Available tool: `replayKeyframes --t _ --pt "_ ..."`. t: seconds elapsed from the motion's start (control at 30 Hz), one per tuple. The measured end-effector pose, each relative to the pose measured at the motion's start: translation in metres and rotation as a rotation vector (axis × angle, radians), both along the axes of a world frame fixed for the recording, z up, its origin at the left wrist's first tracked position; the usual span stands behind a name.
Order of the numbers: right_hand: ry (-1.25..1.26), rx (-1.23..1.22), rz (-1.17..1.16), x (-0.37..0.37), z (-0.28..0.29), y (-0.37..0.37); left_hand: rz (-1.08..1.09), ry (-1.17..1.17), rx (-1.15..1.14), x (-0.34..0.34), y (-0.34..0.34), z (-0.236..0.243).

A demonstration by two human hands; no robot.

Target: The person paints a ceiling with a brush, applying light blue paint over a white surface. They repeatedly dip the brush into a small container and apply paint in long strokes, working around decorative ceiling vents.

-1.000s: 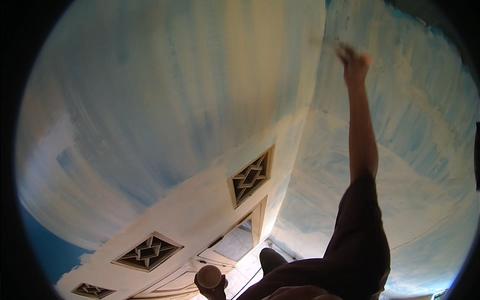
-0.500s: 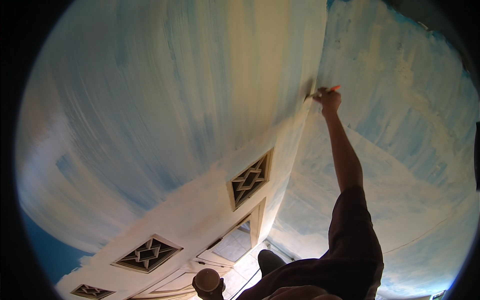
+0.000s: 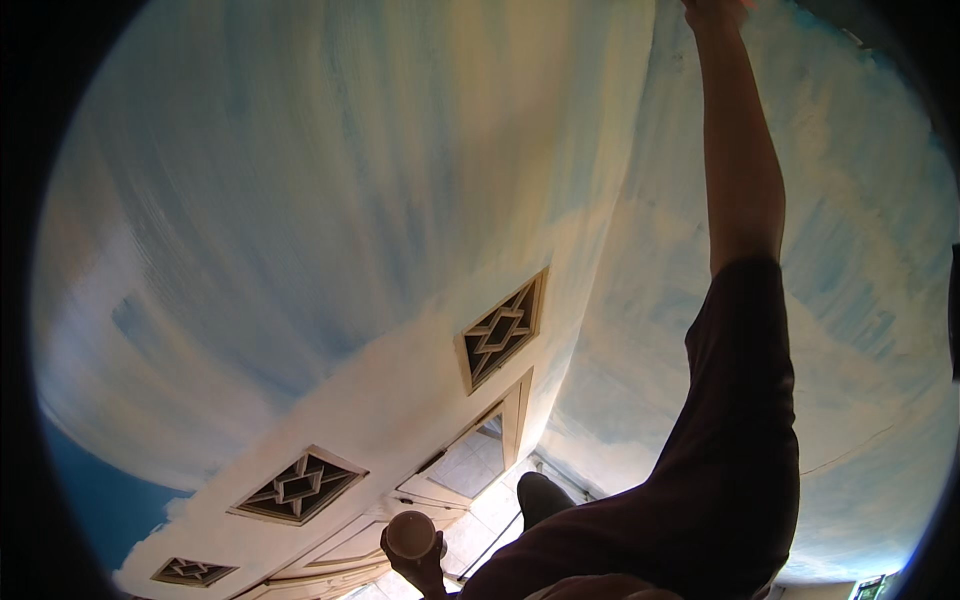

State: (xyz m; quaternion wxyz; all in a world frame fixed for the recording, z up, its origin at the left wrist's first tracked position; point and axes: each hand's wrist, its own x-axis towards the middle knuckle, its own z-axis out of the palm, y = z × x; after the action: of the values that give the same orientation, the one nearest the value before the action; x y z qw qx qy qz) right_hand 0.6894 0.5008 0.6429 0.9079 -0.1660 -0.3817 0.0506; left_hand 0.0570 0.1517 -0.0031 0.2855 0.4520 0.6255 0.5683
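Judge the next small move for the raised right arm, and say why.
Probably draw the right hand back down along the corner between the two blue-streaked surfaces. The arm looks fully stretched, with the hand cut by the picture's top edge, so little upward reach seems left. The left hand holds a pale round cup low down.

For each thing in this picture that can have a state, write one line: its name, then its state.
Right hand: raised to the top edge of the picture, mostly cut off; grip cannot be told.
Left hand: closed around a small round container.
Small round container: held low, contents not visible.
Walls: streaked blue and cream, unevenly covered.
Diamond vents: patterned grilles, unpainted cream frames.
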Motion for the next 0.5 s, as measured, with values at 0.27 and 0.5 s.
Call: replayKeyframes --t 0.27,0.5 --pt "0.161 -0.348 -0.033 -0.025 -0.347 -0.050 0.026 0.012 -0.018 -0.007 -0.025 -0.008" --pt "0.226 -0.773 -0.206 -0.046 -0.438 -0.044 0.042 0.049 -0.006 -0.013 -0.034 -0.011"
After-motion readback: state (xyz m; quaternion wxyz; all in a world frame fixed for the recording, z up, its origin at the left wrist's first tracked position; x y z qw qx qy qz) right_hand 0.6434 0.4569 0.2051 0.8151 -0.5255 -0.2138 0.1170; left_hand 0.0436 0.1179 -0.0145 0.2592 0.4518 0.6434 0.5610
